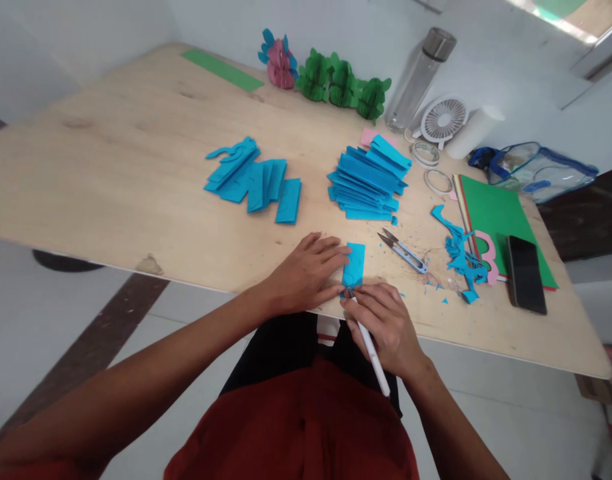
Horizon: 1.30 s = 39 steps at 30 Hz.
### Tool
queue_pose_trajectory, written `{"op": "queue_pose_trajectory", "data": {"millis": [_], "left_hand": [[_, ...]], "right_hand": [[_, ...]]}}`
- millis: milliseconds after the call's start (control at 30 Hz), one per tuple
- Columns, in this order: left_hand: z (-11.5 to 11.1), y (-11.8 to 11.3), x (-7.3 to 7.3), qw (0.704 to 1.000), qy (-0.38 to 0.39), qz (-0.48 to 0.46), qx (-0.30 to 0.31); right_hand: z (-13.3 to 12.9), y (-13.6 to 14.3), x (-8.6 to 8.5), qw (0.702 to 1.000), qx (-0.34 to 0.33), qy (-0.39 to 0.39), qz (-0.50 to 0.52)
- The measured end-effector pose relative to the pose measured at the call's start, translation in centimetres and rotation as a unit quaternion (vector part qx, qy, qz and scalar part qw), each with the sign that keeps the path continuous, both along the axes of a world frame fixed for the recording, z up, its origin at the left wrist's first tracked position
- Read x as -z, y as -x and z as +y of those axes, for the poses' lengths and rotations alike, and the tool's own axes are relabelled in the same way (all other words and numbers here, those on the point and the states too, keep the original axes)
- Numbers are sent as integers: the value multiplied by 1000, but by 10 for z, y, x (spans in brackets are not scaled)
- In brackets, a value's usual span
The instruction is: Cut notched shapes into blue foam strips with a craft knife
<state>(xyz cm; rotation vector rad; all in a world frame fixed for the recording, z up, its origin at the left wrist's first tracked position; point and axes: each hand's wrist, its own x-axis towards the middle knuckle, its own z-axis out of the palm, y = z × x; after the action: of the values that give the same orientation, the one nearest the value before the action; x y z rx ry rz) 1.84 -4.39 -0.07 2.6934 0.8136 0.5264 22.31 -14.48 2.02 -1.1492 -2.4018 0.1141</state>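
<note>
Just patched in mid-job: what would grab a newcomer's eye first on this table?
Bright blue against pale wood: the left hand presses a blue paper piece at the near edge while the right hand holds a white pen to its lower corner. Behind sit a tall blue stack and a fanned blue pile; green paper ornaments line the far edge.

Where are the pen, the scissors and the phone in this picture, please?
pen (373, 353), head view, middle of its white barrel.
scissors (403, 251), head view, where the blades meet the handle.
phone (526, 273), head view, centre of its dark screen.
</note>
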Motion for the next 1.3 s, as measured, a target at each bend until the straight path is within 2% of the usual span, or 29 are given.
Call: {"op": "queue_pose_trajectory", "data": {"millis": [400,533,633,733,967,1133,1300], "left_hand": [[-5,1,-9,1000,-19,-20,-8],[-6,1,-12,1000,-11,-21,-9],[-6,1,-13,1000,-8,-22,-9],[-6,1,-13,1000,-9,-22,-8],[-6,2,-15,1000,-1,-26,-9],[-6,3,-14,1000,-3,-28,-12],[-6,3,-14,1000,-2,-26,-13]], "right_hand": [[0,0,1,1000,4,20,17],[3,-2,-5,995,20,35,96],[9,-3,-13,972,62,73,216],[23,-1,-18,939,126,127,294],[69,8,-8,878,225,178,383],[82,8,-2,880,219,207,367],[85,10,2,875,240,188,376]]}}
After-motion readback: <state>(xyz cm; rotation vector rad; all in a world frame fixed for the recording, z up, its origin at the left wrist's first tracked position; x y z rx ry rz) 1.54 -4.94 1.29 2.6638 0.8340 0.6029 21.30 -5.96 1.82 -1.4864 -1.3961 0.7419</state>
